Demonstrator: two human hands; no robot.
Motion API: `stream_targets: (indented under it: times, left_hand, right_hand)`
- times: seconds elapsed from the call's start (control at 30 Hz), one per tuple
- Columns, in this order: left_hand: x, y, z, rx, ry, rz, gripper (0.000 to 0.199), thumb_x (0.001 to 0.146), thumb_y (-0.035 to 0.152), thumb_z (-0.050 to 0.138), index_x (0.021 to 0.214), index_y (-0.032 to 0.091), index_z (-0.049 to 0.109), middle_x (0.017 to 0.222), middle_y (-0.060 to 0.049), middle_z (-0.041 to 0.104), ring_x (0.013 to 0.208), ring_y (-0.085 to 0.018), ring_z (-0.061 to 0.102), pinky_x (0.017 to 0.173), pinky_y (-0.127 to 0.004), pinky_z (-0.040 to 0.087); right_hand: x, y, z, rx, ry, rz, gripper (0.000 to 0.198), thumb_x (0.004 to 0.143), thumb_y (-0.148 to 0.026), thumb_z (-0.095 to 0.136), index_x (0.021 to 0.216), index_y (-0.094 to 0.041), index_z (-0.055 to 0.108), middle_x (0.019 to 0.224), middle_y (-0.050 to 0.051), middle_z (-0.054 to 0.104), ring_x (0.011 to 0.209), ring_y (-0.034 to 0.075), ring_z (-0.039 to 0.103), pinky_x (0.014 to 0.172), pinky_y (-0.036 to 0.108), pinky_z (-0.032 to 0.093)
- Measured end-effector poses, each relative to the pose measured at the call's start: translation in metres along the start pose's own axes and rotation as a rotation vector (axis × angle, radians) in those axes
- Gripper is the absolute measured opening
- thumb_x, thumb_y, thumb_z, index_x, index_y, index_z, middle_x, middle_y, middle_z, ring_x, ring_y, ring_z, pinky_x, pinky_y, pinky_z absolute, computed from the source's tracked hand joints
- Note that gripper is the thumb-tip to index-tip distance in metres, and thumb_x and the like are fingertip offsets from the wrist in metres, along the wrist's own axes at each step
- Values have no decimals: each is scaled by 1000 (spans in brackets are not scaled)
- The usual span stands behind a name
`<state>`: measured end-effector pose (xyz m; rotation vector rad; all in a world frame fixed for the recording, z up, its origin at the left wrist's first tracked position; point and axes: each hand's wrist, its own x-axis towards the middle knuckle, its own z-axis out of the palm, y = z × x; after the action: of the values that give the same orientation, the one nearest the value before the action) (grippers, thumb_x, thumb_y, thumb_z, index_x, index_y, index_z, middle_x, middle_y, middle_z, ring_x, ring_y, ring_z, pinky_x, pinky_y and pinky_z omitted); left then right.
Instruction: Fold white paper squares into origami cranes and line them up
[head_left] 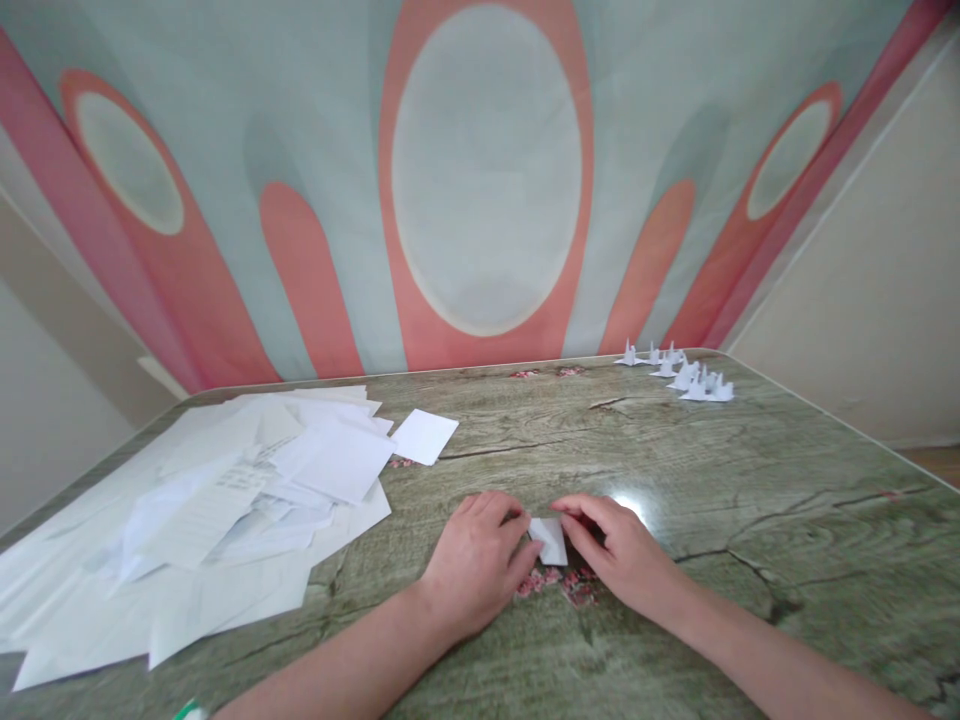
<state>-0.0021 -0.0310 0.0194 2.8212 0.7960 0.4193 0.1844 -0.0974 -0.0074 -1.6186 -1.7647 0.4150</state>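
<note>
A small folded square of white paper [551,541] lies on the table between my two hands. My left hand [480,550] rests at its left side, with thumb and fingers closed on that edge. At the upper right corner, my right hand [611,545] pinches the paper between thumb and forefinger. The inner faces of the fingertips are partly hidden. Pink flower prints in the tabletop show just below the paper.
A wood-patterned table [570,660] stands against a patterned cloth [487,350]. Loose white sheets [225,500] are heaped at the left, with a single square sheet [425,436] beside them. Several folded paper figures [684,375] stand at the far right.
</note>
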Motion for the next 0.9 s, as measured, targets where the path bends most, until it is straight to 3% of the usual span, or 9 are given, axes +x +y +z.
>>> stream_targets:
  times: [0.17, 0.47, 0.7, 0.9]
  left_hand:
    - [-1, 1, 0, -30, 1, -24, 30, 80, 43, 55, 101, 21, 60, 101, -5, 56, 95, -23, 51, 84, -39, 42]
    - [-2, -5, 7, -158, 37, -40, 40, 79, 28, 59, 117, 20, 50, 113, -6, 53, 106, -22, 47, 92, -38, 39]
    - [-2, -7, 8, -167, 43, -37, 16, 83, 23, 54, 97, 22, 60, 94, -3, 59, 91, -20, 52, 82, -35, 41]
    - [-1, 0, 2, -130, 21, 29, 18, 88, 24, 46, 94, 21, 62, 92, -3, 60, 90, -20, 52, 82, -35, 40]
  right_hand:
    - [1, 4, -1, 80, -25, 20, 19, 86, -22, 45, 98, -21, 59, 91, 3, 64, 83, 17, 58, 76, 31, 45]
    - [1, 3, 0, 136, -59, -121, 18, 80, -10, 49, 90, -21, 59, 84, 2, 59, 78, 14, 56, 72, 28, 45]
    - [-2, 6, 5, -2, -26, -243, 18, 80, -9, 52, 89, -22, 60, 85, 3, 60, 79, 17, 55, 73, 32, 43]
    - [-3, -1, 5, -48, -69, -268, 21, 82, -10, 50, 98, -23, 57, 85, 2, 61, 80, 17, 55, 73, 33, 43]
